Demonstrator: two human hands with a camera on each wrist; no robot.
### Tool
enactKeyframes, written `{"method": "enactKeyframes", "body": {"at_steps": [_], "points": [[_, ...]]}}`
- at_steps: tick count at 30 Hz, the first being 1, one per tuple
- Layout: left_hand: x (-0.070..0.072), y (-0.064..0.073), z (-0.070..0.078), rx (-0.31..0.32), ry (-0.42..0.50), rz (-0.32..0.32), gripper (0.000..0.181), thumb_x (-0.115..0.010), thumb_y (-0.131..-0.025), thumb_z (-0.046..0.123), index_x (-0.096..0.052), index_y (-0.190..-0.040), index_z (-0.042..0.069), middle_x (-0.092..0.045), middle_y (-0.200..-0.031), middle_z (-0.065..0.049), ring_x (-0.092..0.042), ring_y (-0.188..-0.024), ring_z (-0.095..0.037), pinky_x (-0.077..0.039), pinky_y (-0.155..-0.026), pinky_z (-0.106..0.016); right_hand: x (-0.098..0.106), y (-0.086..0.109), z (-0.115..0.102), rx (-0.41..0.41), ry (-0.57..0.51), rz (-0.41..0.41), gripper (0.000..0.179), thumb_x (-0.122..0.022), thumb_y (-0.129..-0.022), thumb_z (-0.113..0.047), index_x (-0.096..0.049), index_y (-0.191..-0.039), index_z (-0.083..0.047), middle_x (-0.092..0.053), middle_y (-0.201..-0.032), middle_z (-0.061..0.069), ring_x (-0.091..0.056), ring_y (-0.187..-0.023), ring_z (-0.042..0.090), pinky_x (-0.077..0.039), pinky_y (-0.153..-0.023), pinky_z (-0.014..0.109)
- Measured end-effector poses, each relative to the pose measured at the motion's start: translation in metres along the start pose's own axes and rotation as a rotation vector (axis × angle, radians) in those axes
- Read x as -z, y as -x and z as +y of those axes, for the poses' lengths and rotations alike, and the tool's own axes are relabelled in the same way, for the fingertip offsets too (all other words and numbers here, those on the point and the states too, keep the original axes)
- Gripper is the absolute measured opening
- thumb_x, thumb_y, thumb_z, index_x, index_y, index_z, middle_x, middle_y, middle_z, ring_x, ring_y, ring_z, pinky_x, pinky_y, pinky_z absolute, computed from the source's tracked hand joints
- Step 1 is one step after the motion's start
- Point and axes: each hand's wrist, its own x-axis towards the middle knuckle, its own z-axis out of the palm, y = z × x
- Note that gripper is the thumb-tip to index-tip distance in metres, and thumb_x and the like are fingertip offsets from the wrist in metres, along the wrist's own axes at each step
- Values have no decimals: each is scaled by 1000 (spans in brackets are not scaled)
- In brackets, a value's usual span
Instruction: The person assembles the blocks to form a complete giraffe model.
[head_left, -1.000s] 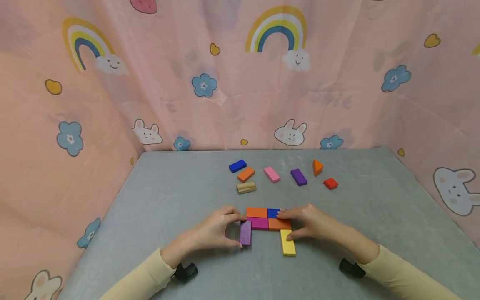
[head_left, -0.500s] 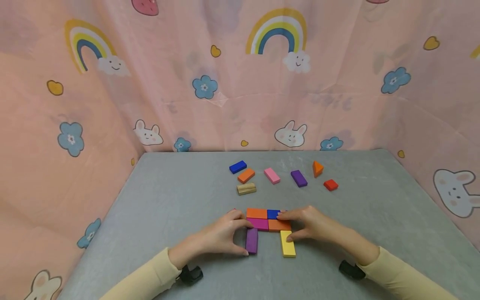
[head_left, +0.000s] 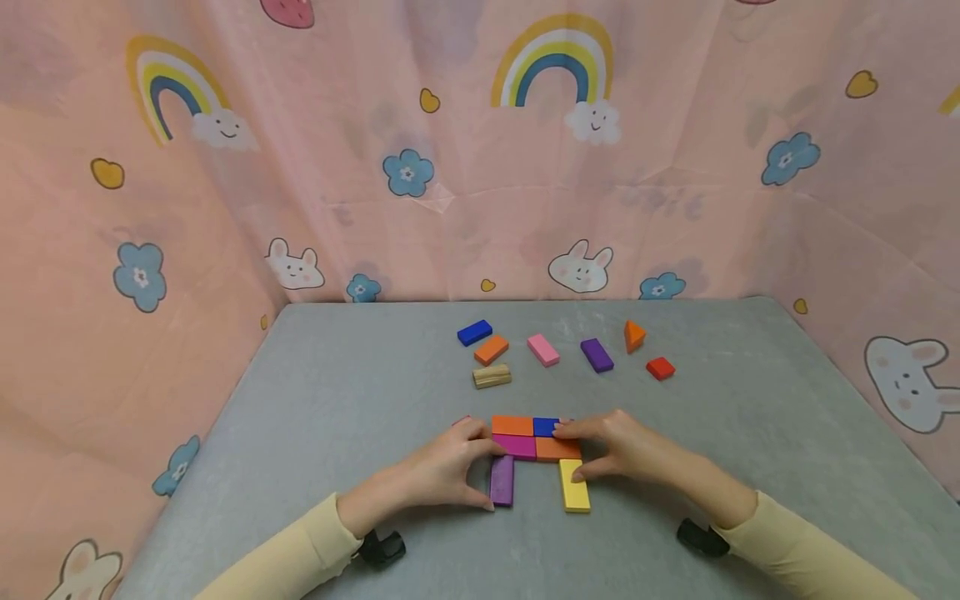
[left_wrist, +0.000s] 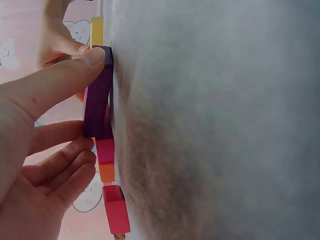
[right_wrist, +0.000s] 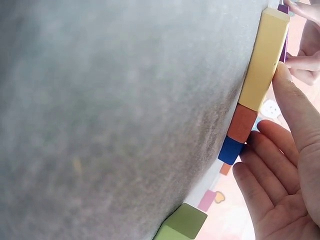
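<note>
Misalignment is the likeliest fault for the purple block [head_left: 502, 483], which sits at the counter [head_left: 360, 375] on the near side of the magenta block [head_left: 516, 449]. The left hand [head_left: 444, 467] holds it lengthwise, thumb at its near end and index finger at the far one. That fingertip covers the joint, so I cannot tell whether the two blocks touch; drawing it out could leave a gap or twist the block. Too firm a push could shift the magenta block against the nearer orange block [head_left: 557, 449].

The right hand [head_left: 626, 446] has its fingers spread wide rather than gripping: thumb on the yellow block [head_left: 576, 496], index tip at the blue block [head_left: 545, 427]. A careless lift could drag either askew. Farther out, the red block [left_wrist: 116, 212] stands near the left hand's fingers, where a knuckle could knock it.

Compared with a second ago, the purple block has shifted right and nearer the person, the left hand with it, and the red block's edge now peeks out behind that hand. The right hand and yellow block have kept their places.
</note>
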Motion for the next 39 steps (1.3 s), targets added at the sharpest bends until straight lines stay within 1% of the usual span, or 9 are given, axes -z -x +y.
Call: {"method": "enactKeyframes", "body": {"at_steps": [4,11,13,18,36,39], "points": [[0,1,0,-5,11,-4,60,-85,-67,41,-66,-115,12,-52,-103,2,-43,-94,-7,-42,-78,-14,0,0,1,3,-1,-1,62,-74,-77,-46,-61,-128,-13,-62,-127,2,-59,-118,21,-51,-92,37],[1,3,-2,-13,63,-63,53,-82,-71,40,-67,-120,24,-50,-98,8,-42,-87,-2,-39,-71,-11,-1,0,2,30,11,12,62,-71,-78,-49,-62,-126,-12,-64,-125,3,-60,-117,22,-52,-90,38],[1,3,-3,-19,72,-71,51,-81,-72,39,-67,-120,24,-50,-98,8,-43,-87,-2,-38,-70,-10,-1,1,2,26,9,9,62,-71,-78,-49,-62,-127,-12,-64,-125,3,-60,-117,22,-52,-91,38],[0,3,-4,-13,77,-80,48,-81,-73,37,-69,-118,24,-52,-98,9,-44,-88,-1,-39,-71,-10,0,0,1,1,-2,-6,61,-73,-78,-47,-61,-128,-14,-62,-127,1,-59,-119,21,-51,-93,37],[1,2,-4,10,75,-89,46,-81,-74,36,-69,-117,24,-55,-98,9,-47,-89,0,-42,-74,-11,1,0,-1,31,5,7,60,-74,-78,-43,-61,-128,-11,-63,-126,3,-59,-118,22,-51,-92,38],[1,2,-5,9,111,-94,48,-81,-74,35,-68,-119,24,-56,-99,9,-48,-90,0,-43,-75,-11,1,0,-1,37,9,10,61,-74,-78,-44,-62,-127,-11,-63,-126,3,-59,-118,22,-51,-91,38]]}}
